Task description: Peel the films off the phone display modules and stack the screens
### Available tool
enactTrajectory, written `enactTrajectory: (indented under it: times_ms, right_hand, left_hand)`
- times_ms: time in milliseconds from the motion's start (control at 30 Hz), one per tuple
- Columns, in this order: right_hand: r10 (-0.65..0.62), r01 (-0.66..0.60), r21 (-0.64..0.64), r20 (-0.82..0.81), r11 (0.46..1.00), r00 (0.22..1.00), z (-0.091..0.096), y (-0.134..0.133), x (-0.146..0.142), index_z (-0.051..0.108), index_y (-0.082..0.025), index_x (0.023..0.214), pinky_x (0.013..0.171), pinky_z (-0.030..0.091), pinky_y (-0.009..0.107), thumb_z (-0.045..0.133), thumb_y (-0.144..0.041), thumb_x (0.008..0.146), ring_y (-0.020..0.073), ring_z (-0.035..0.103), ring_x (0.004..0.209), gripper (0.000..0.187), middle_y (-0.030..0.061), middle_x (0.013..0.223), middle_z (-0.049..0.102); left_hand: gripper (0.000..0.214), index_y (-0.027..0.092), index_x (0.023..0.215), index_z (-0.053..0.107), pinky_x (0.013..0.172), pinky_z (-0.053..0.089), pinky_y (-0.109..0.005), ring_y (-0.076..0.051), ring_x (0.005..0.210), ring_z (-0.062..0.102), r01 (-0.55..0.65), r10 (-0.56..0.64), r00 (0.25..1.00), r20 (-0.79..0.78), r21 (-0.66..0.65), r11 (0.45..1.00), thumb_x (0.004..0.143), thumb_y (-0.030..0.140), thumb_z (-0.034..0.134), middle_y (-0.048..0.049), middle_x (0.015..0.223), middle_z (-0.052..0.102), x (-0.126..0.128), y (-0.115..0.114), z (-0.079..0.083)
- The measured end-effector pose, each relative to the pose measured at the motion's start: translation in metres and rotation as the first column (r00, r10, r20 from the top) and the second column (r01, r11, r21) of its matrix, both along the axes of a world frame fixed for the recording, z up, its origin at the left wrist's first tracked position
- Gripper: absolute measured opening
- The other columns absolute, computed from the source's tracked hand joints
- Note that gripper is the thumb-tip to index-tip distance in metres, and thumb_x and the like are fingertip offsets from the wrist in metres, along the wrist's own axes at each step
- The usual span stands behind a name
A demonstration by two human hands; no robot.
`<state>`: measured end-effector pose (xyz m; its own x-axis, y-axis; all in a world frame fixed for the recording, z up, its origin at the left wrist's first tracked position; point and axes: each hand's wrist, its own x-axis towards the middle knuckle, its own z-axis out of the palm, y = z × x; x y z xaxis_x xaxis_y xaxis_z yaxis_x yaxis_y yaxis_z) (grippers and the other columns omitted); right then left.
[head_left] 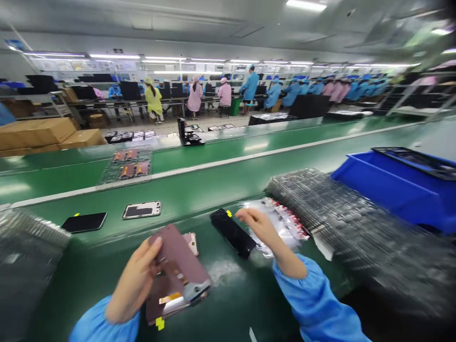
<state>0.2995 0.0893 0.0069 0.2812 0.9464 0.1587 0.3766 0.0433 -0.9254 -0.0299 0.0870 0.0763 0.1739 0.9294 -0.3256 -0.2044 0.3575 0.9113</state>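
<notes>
- Blue plastic bin (384, 186), right, black flat frame (416, 159) atop.
- Clear plastic tray (110, 174), far left, holding four brownish panels (141, 168).
- Mauve rectangular panel (181, 256), near, long axis far-left to near-right, pinched by left hand (135, 270).
- Right hand (261, 228), fingers half-curled; hold unclear.

A black phone-shaped piece (233, 233) lies on the green counter (242, 304). Left of it, the left grip (137, 266) holds a mauve panel (178, 251); just beside the piece's yellow tab (229, 213) is the right grip (259, 226); right of the piece lie clear bags (283, 225) and, farther, a blue bin (388, 185).
</notes>
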Motion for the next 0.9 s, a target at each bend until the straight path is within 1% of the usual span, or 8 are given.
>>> enactTrajectory:
  times_ms: [100,133,233,300,467,667,767,900]
  right_hand:
    - [0.408,-0.425,-0.006,-0.267,0.905,0.873,-0.003,-0.02,-0.074,0.066,-0.019,0.072,0.067,0.055,0.038,0.011,-0.092,0.076,0.0249,0.068,0.075,0.092,0.0129,0.086,0.072]
    - [0.521,-0.616,-0.001,-0.533,0.787,0.667,-0.005,-0.028,-0.092,0.068,-0.018,0.081,0.065,0.054,0.037,0.013,-0.092,0.077,0.0245,0.069,0.073,0.092,0.0133,0.085,0.072]
    - [0.389,-0.835,0.13,-0.915,0.534,0.107,-0.011,-0.037,-0.115,0.071,-0.013,0.101,0.066,0.054,0.034,0.035,-0.088,0.078,0.0225,0.069,0.07,0.086,0.013,0.085,0.071]
    - [0.298,-0.8,0.192,-0.954,0.568,-0.017,-0.015,-0.032,-0.113,0.072,-0.011,0.103,0.064,0.052,0.029,0.051,-0.083,0.076,0.0199,0.067,0.069,0.08,0.0115,0.082,0.071]
    - [0.254,-0.668,0.202,-0.967,0.716,-0.02,-0.023,-0.014,-0.096,0.071,-0.013,0.111,0.062,0.049,0.028,0.056,-0.077,0.078,0.0193,0.066,0.067,0.074,0.0123,0.086,0.073]
    - [0.139,-0.678,0.092,-0.99,0.729,0.016,-0.034,-0.014,-0.087,0.073,-0.013,0.11,0.064,0.053,0.032,0.065,-0.072,0.075,0.0236,0.07,0.071,0.07,0.0142,0.09,0.075]
    - [0.066,-0.685,0.025,-0.997,0.729,0.034,-0.039,-0.015,-0.081,0.075,-0.013,0.109,0.071,0.057,0.034,0.068,-0.072,0.072,0.0254,0.073,0.075,0.069,0.015,0.093,0.077]
    - [-0.016,-0.609,-0.076,-0.994,0.79,0.104,-0.038,-0.016,-0.078,0.078,-0.016,0.1,0.076,0.06,0.037,0.055,-0.076,0.079,0.0265,0.074,0.078,0.068,0.0153,0.092,0.077]
  left_hand:
    - [0.039,0.017,0.102,0.062,0.069,0.055,-0.027,-0.015,0.07,0.065,0.227,-0.21,0.973,-0.099,0.229,0.947,0.091,0.053,0.052,-0.0031,0.079,0.068,0.036,-0.005,-0.015]
    - [0.045,0.018,0.108,0.058,0.062,0.054,-0.028,-0.013,0.057,0.061,0.338,-0.281,0.932,-0.229,0.267,0.902,0.096,0.055,0.036,-0.0009,0.07,0.065,0.045,-0.005,-0.02]
    - [0.05,0.016,0.108,0.059,0.057,0.054,-0.032,-0.015,0.049,0.06,0.47,-0.331,0.837,-0.436,0.263,0.842,0.098,0.054,0.027,-0.0012,0.063,0.063,0.052,0.015,-0.032]
    - [0.044,0.016,0.11,0.063,0.078,0.056,-0.035,-0.02,0.079,0.07,0.495,-0.284,0.78,-0.558,0.272,0.825,0.097,0.049,0.036,-0.0082,0.086,0.072,0.035,0.045,-0.035]
    - [0.054,0.02,0.138,0.05,0.114,0.027,-0.057,-0.035,0.138,0.037,0.486,-0.053,0.407,-0.912,0.168,0.858,0.087,0.033,0.064,-0.0147,0.145,0.049,-0.044,0.146,-0.035]
    - [0.045,0.02,0.133,0.053,0.106,0.037,-0.062,-0.034,0.132,0.045,0.322,0.014,-0.058,-0.998,-0.006,0.947,0.091,0.032,0.063,-0.0121,0.146,0.047,-0.102,0.205,-0.046]
    - [0.041,0.018,0.13,0.055,0.101,0.045,-0.056,-0.03,0.123,0.054,0.306,0.019,-0.111,-0.994,-0.016,0.952,0.092,0.033,0.062,-0.0119,0.138,0.053,-0.116,0.208,-0.053]
    - [0.04,0.018,0.128,0.056,0.095,0.05,-0.052,-0.028,0.115,0.059,0.306,0.089,-0.002,-0.996,0.084,0.948,0.092,0.033,0.061,-0.0117,0.133,0.057,-0.132,0.199,-0.058]
